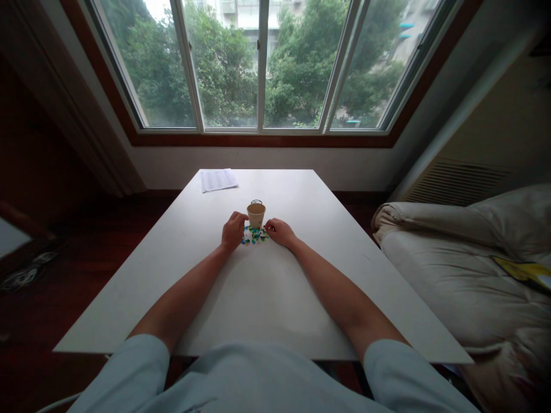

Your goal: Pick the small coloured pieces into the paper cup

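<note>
Paper cup (256,217) upright on the white desk (258,304), open end up, brown inside; position beyond the middle of the desk, between the two hands. Thin dark curved outline (256,201) visible just behind the cup's far rim; identity unclear.

Small coloured pieces (255,236), mostly green and blue with some yellow, scattered loosely in a patch on the near side of the cup, the farthest ones close to its base. Individual shapes too small to tell.

Left hand (233,230): at the left of the cup and the patch, fingers bent, fingertips toward the cup wall. Contact with the cup cannot be settled from this view; nor can I tell how wide the fingers stand or whether a piece is held.

Right hand (280,230): at the right edge of the patch, low over the desk, fingers curled, thumb and forefinger close to the pieces. Grip narrow in appearance; whether a piece sits between the fingertips cannot be told.

Both forearms bare, reaching forward over the desk from pale short sleeves.

Surroundings: papers (219,180) lie at the far left of the desk, well apart from the cup. Window (228,74) ahead, trees outside. Pale sofa (430,275) to the right, yellow item (523,271) on it.
</note>
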Tool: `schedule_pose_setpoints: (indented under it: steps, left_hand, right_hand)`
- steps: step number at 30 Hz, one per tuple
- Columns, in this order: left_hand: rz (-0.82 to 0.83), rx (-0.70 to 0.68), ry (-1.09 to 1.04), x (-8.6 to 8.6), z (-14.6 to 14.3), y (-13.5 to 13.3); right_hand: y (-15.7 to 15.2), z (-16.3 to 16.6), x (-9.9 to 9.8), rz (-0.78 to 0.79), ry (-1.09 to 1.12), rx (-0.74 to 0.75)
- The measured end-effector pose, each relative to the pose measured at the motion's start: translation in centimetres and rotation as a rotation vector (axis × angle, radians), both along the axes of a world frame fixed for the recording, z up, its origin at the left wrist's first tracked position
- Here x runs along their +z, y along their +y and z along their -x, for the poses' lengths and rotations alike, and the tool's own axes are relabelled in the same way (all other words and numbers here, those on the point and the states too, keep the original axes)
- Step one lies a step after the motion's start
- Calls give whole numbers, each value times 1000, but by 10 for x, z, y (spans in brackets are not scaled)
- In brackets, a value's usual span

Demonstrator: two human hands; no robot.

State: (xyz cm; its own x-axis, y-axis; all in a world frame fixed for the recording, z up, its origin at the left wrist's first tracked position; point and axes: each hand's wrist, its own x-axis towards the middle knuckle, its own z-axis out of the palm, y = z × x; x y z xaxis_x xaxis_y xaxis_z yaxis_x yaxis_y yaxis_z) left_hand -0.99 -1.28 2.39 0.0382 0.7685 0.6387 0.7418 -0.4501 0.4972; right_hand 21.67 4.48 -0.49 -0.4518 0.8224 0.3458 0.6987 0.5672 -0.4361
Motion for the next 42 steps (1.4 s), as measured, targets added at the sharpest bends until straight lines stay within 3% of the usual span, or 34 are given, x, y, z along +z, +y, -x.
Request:
schedule_pose_setpoints:
  steps: [25, 42]
  left_hand:
    - [-35, -17, 36, 2, -6, -5]
    - [-73, -84, 249, 3, -10, -3]
  right_hand:
    - [0, 1, 1, -5, -13, -4]
    - [0, 2, -1, -9, -8, -11]
